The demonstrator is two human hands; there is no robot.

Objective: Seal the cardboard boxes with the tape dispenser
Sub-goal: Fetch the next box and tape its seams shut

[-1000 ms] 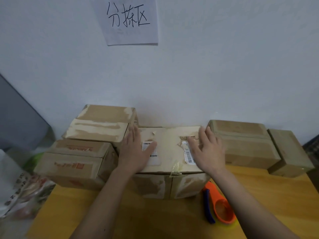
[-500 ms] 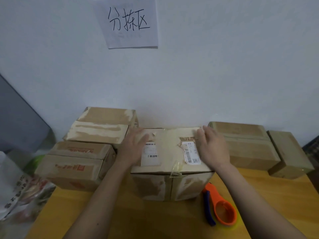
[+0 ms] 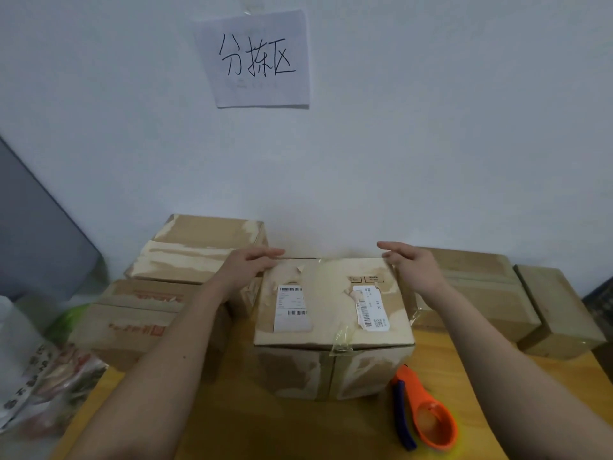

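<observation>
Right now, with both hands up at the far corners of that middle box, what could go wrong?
1. The left hand and right hand reach the far top corners of the middle box; pulling it forward could push the orange tape dispenser lying just in front toward the table edge.
2. Loose old tape curls at the front seam and could wrinkle under new tape.
3. The torn label is peeling and might tear further.
</observation>
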